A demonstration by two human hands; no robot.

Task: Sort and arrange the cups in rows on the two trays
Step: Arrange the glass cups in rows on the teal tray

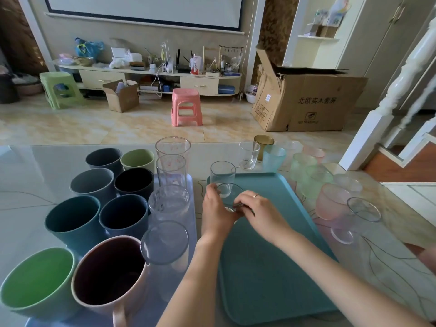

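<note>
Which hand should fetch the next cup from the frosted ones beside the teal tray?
Right hand: the frosted cups stand on its side of the teal tray; left hand would cross over.

Glass-topped table [35,175], pale with a dark line pattern. Directly on it: a teal tray [271,267] at centre-right; a bluish tray [192,220] to its left, mostly covered by cups; beyond the teal tray, a clear glass [249,155], an amber cup [263,143] and a frosted blue cup [273,161]; to the right, frosted green cups [306,175], pink cups [331,201] and a clear stemmed glass [358,215].
</note>
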